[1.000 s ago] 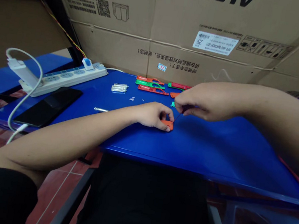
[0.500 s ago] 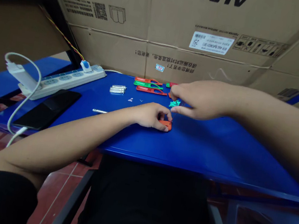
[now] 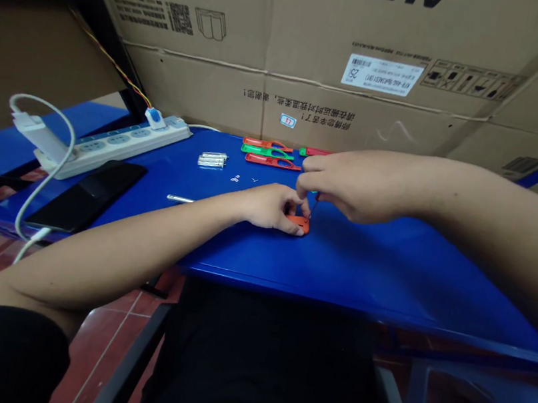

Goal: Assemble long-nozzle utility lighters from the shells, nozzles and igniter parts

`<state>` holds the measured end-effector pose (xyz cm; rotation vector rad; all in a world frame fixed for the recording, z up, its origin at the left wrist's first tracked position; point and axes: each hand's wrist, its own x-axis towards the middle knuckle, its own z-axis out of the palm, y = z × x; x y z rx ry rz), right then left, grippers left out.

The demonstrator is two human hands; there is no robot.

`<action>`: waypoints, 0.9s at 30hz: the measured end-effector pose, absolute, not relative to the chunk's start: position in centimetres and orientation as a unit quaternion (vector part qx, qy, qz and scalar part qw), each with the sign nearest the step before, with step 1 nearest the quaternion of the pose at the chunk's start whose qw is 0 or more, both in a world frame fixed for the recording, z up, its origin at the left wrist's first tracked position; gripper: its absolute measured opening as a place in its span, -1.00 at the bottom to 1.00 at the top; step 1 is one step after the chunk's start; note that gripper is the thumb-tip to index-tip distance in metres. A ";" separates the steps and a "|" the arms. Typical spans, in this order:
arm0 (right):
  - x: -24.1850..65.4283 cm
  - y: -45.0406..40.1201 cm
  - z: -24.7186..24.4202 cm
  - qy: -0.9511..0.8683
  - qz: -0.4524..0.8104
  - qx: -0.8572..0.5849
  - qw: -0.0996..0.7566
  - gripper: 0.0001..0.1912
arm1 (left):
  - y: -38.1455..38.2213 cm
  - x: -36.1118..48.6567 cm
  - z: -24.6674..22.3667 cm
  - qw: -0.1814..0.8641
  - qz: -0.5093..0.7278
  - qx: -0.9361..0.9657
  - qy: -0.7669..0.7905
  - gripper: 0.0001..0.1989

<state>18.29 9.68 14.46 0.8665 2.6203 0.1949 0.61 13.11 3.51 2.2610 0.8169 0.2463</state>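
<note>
My left hand rests on the blue table and grips a small orange plastic piece between its fingers. My right hand comes in from the right, and its fingertips pinch a thin dark wire whose lower end reaches the orange piece. Behind the hands lie several long red and green plastic clips. A small teal piece sits mostly hidden under my right hand. Further left are a bundle of short metal tubes, a few tiny white bits and a slim metal rod.
A white power strip with a plugged-in charger and cable lies at the table's left, beside a black phone. Large cardboard boxes stand along the back edge. A chair and tiled floor lie below the front edge.
My right hand has moved down and toward the orange piece, now covering the teal bits. My left hand and the orange piece have stayed in place.
</note>
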 end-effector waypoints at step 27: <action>18.0 9.3 14.8 0.891 0.098 0.404 0.182 -0.67 | 13.1 0.6 3.4 0.365 0.096 0.872 0.313 -0.69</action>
